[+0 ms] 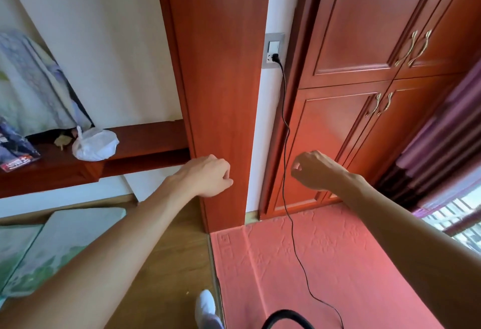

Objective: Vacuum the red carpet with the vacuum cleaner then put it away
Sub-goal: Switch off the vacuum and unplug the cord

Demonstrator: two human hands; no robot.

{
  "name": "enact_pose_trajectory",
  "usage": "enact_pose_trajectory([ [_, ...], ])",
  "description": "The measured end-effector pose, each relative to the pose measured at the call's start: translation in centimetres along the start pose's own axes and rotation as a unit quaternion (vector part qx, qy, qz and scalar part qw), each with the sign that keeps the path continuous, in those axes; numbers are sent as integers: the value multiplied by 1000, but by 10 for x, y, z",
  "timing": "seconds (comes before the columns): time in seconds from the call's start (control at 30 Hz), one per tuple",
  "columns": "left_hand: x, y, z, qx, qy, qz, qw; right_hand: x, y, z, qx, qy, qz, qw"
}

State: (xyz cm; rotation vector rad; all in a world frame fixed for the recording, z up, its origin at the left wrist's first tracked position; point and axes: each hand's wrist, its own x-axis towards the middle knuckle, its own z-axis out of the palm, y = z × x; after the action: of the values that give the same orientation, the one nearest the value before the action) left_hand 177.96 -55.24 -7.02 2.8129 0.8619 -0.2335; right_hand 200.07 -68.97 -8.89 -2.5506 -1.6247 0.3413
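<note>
The red carpet (pixel 325 263) covers the floor at lower right, with an embossed pattern. A thin black power cord (pixel 286 146) runs from a plug in the wall socket (pixel 273 51) down across the carpet. A black curved piece, probably the vacuum's hose (pixel 286 318), shows at the bottom edge; the vacuum body is out of view. My left hand (pixel 205 176) hangs in front of the red wooden panel, fingers curled, holding nothing. My right hand (pixel 316 170) is just right of the cord, fingers loosely curled and apart, not touching it.
A red wooden wardrobe (pixel 364 68) with brass handles stands ahead. A low shelf (pixel 78 164) at left holds a white plastic bag (pixel 95 143) and a packet. Purple curtains (pixel 442 133) hang at right. Wooden floor (pixel 169 250) and pale mats lie at lower left; my white slipper (pixel 207 305) is below.
</note>
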Motion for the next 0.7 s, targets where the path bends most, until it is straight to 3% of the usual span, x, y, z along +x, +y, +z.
enact_pose_trajectory([
  [0.2,109,-49,-7,-8,17,41,999,110,10,-12,-18,8,48,999],
  [0.4,218,-93,-22,2,-19,83,996,202,9,-24,-15,1,115,993],
  [0.7,345,-68,-39,-21,-17,163,986,298,27,-91,-31,52,170,984],
])
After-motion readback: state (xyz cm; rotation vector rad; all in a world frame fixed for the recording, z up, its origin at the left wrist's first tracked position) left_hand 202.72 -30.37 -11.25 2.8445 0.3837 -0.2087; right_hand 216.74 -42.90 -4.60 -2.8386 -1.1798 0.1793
